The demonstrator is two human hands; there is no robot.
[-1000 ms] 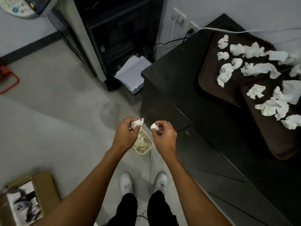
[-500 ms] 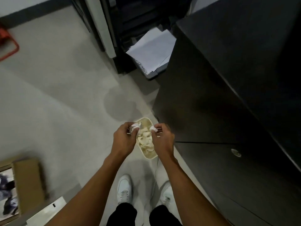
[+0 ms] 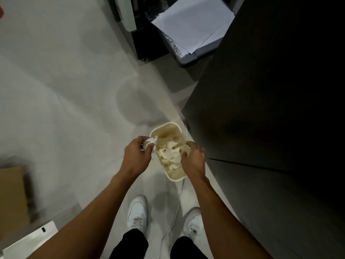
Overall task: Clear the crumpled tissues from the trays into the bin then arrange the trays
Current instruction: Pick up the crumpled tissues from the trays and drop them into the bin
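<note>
Below the head camera, on pale floor just beside a dark cabinet [image 3: 261,109], stands a cream bin [image 3: 169,130] holding a heap of crumpled tissues [image 3: 170,156]. At its left rim the left hand [image 3: 137,156] pinches one white tissue [image 3: 150,143] between thumb and fingers. Over the right rim the right hand [image 3: 193,160] curls its fingers downward, tips hidden; whether they hold anything cannot be told. Cut off at the top: loose paper sheets [image 3: 190,21]. Blurred at the left edge: a cardboard box [image 3: 11,193].
</note>
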